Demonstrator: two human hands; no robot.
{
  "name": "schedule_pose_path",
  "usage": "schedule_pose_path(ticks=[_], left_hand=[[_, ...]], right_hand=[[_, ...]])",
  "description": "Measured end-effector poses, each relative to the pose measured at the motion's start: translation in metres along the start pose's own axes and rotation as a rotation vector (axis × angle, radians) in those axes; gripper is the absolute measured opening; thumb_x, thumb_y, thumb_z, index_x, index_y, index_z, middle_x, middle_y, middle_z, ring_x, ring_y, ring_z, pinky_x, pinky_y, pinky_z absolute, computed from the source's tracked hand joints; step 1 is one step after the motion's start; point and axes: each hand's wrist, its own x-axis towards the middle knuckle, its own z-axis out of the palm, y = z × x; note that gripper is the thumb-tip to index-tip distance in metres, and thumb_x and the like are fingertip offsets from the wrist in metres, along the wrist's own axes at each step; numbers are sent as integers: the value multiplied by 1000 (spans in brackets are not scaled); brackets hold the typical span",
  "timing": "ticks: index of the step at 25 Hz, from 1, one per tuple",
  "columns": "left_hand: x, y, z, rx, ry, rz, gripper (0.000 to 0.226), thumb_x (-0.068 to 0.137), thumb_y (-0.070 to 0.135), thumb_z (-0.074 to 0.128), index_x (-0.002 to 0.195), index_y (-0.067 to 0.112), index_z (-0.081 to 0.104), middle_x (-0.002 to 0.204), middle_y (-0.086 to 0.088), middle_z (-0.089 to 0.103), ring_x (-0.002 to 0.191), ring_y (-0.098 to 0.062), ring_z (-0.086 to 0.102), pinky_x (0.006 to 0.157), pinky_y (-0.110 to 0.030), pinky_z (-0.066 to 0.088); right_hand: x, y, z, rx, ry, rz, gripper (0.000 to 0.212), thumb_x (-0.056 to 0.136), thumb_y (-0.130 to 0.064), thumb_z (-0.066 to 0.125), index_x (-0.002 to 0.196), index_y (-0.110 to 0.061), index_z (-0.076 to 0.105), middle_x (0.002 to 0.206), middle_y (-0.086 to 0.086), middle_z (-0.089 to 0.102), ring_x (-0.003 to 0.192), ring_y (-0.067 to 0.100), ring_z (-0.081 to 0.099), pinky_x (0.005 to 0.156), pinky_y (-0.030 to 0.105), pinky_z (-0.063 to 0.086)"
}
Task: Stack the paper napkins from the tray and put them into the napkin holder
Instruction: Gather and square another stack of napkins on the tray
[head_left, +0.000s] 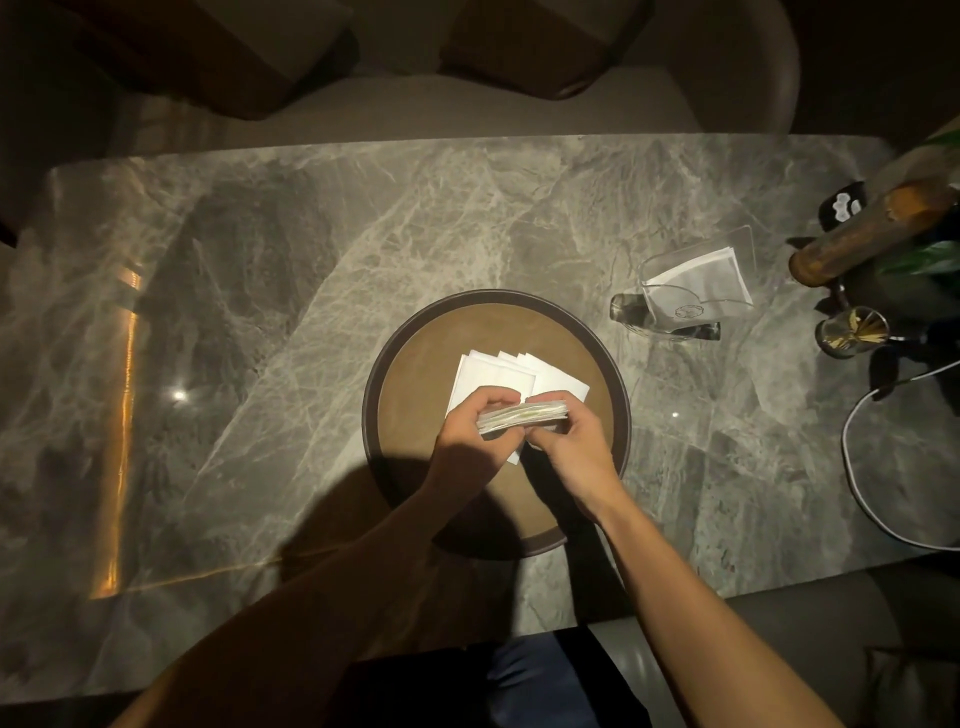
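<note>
Both hands over the round tray (613, 415), low centre of view. Left hand (467, 431) and right hand (571, 441) are close together, each gripping one end of a gathered napkin stack (522, 418), fingers curled round it. Stack is held edge-up, long axis roughly 9-to-3.

Just past the hands at 12 o'clock: loose napkins (550, 376), fanned and overlapping, lie flat on the tray, not yet collected.

Farther out at about 2 o'clock from the hands: clear napkin holder (696, 283) on the marble table (311, 260), off the tray, already has some napkins in it. Its slot seems to run roughly 10-to-4, hard to confirm.

Right hand is nearer the holder. My read: pick up the loose ones first, then carry toward 2 o'clock, rotating the stack slightly to match the slot.
</note>
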Motion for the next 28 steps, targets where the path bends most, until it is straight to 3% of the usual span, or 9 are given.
schedule_pose_path(ticks=[2, 5, 10, 13, 18, 22, 25, 28], left_hand=[[0, 1, 2, -43, 50, -27, 32, 80, 1, 77, 110, 9, 68, 103, 6, 71, 98, -1, 68, 84, -16, 54], [-3, -3, 5, -58, 129, -19, 30, 78, 6, 72, 108, 9, 68, 101, 0, 72, 95, -8, 70, 81, -19, 56], [-3, -8, 12, -50, 174, -10, 30, 76, 8, 60, 105, 11, 68, 99, -5, 73, 93, -18, 70, 79, -29, 59], [-1, -9, 12, -62, 230, -24, 23, 81, 8, 62, 103, 11, 69, 97, -1, 72, 90, -15, 69, 77, -24, 58], [-3, -17, 14, -40, 227, -50, 18, 86, 13, 60, 102, 16, 68, 97, 5, 71, 93, -11, 69, 79, -19, 56], [-3, -16, 15, -59, 193, -53, 18, 91, 6, 59, 104, 17, 66, 97, 11, 69, 93, 5, 66, 81, -12, 54], [-3, -19, 12, -39, 190, -26, 16, 91, 10, 59, 104, 17, 66, 96, 13, 68, 93, 8, 65, 78, -9, 53], [-6, -17, 12, -42, 174, -45, 19, 91, 18, 61, 109, 20, 64, 101, 16, 67, 94, 5, 66, 82, -8, 51]], right_hand=[[0, -1, 4, 15, 0, 3, 33, 86, 17, 65, 106, -9, 68, 96, -1, 73, 85, -4, 69, 78, 12, 54], [1, 3, 11, 31, 50, 29, 35, 84, 18, 65, 110, -5, 65, 100, 4, 71, 90, 10, 67, 77, 19, 55], [-1, 3, 20, 56, 98, 54, 36, 79, 22, 59, 102, -4, 67, 94, 10, 73, 82, 14, 67, 64, 15, 54], [0, 2, 17, 17, 75, 61, 31, 83, 19, 61, 99, -6, 69, 89, 4, 73, 82, 11, 66, 65, 10, 51], [-1, 2, 18, -13, 58, 77, 28, 83, 17, 63, 89, -11, 63, 83, 8, 68, 78, 17, 62, 63, 21, 51], [-3, -4, 22, 14, 58, 75, 32, 83, 17, 64, 97, -11, 66, 90, 4, 72, 82, 10, 67, 61, 8, 49], [-1, -4, 24, 20, 74, 83, 32, 81, 19, 63, 97, -8, 67, 89, 4, 72, 81, 9, 66, 60, 8, 49], [0, -1, 27, 32, 90, 84, 27, 89, 10, 67, 111, -6, 70, 98, 1, 75, 86, 2, 70, 66, 6, 49]])
